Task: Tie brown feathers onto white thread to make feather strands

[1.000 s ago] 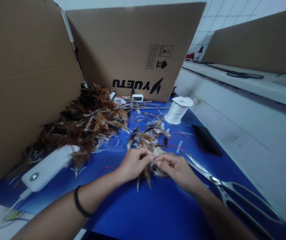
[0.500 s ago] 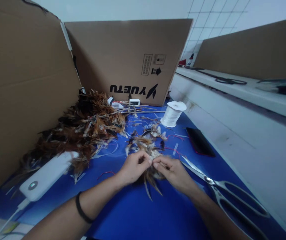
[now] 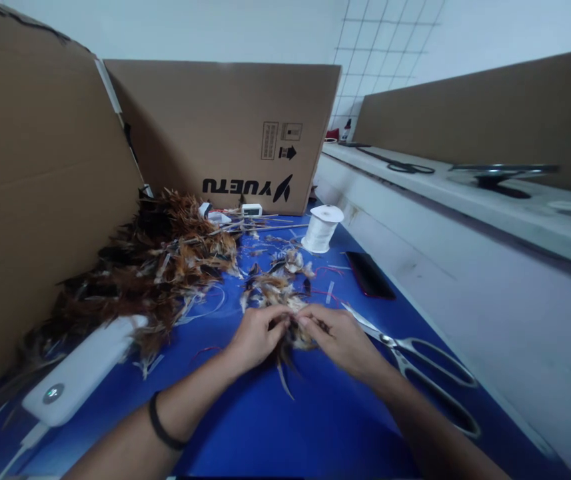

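My left hand (image 3: 255,335) and my right hand (image 3: 332,337) meet over the blue table top (image 3: 285,427), fingertips pinched together on a small bunch of brown feathers (image 3: 290,340). Feather tips hang down below the hands toward me. A black band circles my left wrist. Just beyond the hands lies a small heap of loose feathers (image 3: 275,287). A large pile of brown and black feathers (image 3: 160,260) spreads to the left against the cardboard.
Large scissors (image 3: 415,363) lie right of my right hand. A white thread spool (image 3: 321,229) and a dark phone (image 3: 369,275) sit farther back. A white power bank (image 3: 78,370) lies at left. Cardboard walls (image 3: 225,127) stand behind and left; a white ledge (image 3: 465,267) runs along the right.
The head view has tilted up and shifted, so everything sits lower and further left in frame. Both hands stay pinched on the feather bunch, working it slightly.
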A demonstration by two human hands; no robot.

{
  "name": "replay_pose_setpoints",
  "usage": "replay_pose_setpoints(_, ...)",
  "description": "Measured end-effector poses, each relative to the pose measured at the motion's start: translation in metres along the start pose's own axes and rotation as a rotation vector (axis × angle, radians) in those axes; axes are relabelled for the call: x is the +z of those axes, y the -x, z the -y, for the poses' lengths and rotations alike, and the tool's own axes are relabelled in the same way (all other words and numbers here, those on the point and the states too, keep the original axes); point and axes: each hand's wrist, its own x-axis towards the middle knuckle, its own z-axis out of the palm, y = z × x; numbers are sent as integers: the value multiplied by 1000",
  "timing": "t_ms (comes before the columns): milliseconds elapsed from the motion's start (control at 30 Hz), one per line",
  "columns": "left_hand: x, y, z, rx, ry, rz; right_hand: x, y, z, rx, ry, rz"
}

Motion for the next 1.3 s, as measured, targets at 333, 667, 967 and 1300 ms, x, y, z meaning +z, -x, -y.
replay_pose_setpoints(333,-5,-2,8,18,12,-23,-44,62,-49,79,698,-211)
replay_pose_setpoints(667,-7,-10,12,-98,198,-75,-69,110,-109,114,622,-139)
replay_pose_setpoints(967,-6,-10,6,-221,543,-34,-67,120,-67,461,315,-311)
replay_pose_setpoints(1300,-6,-5,-11,-446,854,38,-28,126,-31,110,292,-259)
